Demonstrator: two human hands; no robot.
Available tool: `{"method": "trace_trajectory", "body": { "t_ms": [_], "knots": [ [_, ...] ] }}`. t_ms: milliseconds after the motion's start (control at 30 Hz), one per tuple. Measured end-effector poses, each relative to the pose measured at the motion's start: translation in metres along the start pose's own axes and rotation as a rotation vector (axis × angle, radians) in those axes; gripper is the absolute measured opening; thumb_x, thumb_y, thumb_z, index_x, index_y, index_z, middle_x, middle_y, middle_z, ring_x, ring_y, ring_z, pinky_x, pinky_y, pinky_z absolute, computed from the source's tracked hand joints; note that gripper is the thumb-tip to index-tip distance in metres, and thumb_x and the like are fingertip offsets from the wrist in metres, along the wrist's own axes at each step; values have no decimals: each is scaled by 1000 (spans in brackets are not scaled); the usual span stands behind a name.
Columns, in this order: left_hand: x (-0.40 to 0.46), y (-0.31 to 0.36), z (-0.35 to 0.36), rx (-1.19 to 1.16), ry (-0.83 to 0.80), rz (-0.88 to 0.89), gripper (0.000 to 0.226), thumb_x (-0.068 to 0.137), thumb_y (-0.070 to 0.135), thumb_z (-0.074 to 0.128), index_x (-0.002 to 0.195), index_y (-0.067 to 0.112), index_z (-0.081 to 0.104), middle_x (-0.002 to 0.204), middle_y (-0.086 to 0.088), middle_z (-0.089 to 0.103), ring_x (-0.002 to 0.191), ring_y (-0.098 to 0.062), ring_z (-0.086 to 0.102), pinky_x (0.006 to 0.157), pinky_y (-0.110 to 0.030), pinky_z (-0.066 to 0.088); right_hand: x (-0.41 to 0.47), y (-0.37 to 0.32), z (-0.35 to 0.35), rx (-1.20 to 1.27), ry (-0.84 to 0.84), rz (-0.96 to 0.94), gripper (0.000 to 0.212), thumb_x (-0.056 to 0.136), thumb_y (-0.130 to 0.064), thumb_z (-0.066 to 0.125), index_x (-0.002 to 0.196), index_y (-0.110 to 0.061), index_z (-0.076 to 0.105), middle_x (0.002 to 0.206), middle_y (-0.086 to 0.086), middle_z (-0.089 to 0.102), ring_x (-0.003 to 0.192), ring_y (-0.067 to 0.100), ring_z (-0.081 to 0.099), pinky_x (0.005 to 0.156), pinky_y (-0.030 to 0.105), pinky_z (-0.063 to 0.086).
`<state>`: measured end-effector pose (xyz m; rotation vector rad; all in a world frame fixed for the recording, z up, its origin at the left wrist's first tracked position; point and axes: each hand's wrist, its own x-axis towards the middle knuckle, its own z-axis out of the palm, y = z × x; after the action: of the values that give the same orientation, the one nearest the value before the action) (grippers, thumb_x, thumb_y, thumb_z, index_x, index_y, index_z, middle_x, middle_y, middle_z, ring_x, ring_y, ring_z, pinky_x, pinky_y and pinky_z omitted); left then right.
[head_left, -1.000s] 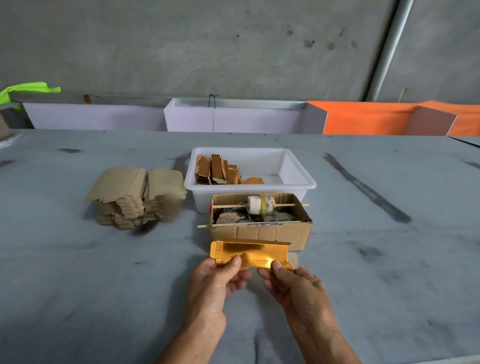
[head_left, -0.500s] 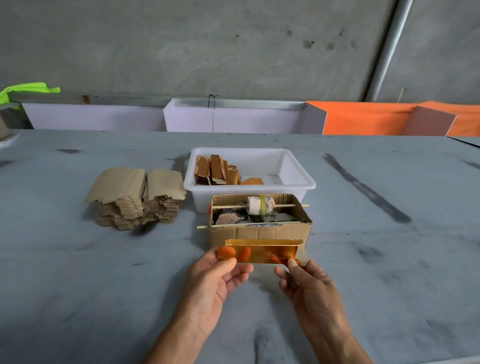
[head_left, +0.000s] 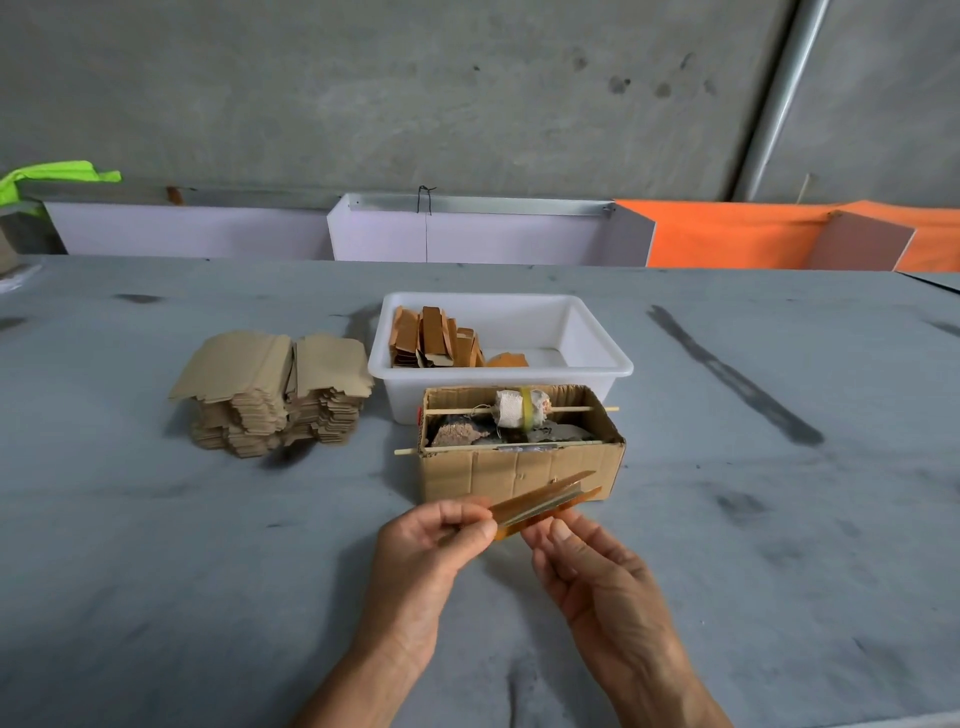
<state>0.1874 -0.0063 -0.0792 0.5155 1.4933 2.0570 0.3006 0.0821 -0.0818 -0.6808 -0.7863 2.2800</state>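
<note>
Turning from face-on to edge-on: gold card (head_left: 543, 503)

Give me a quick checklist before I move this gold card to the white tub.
1. Left hand pinches the gold card: ok.
2. Right hand firmly grips the card's lower edge: cannot tell.
3. Card folded shut: not ok, its flaps gape apart.
4. White tub has free room on its right side: ok.
5. Straight path to the tub: not ok, the cardboard box stands between.
</note>
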Motion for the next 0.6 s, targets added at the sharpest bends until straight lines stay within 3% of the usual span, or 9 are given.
{"method": "trace_trajectory", "body": {
  "t_ms": [167,333,467,600],
  "knots": [
    [1,0,2,108,-24,8,28,69,-14,68,56,10,73,83,0,74,76,-4,67,66,-11,49,-2,3,4,-58,44,-24,17,66,2,65,82,-1,71,79,16,72,64,19,70,52,21,55],
    [2,-3,4,149,13,-21,13,75,2,73,66,11,75,73,-1,74,69,-4,66,64,-12,49,-3,5,7,-99,97,-22,18,63,-2,67,80,-2,71,75,12,71,60,15,68,49,19,53],
    [2,0,4,130,35,-50,19,71,-13,71,74,6,70,64,-2,71,57,-4,64,52,-12,47,-3,8,5,-110,108,4,14,62,-2,67,75,-3,72,75,14,70,59,16,67,48,20,53],
    [4,2,2,156,31,-91,33,68,-19,69,87,8,67,77,-2,72,63,-8,67,53,-14,49,-4,8,4,-104,79,13,12,64,0,66,71,-4,74,75,15,71,59,16,68,48,19,53]
  ]
}}
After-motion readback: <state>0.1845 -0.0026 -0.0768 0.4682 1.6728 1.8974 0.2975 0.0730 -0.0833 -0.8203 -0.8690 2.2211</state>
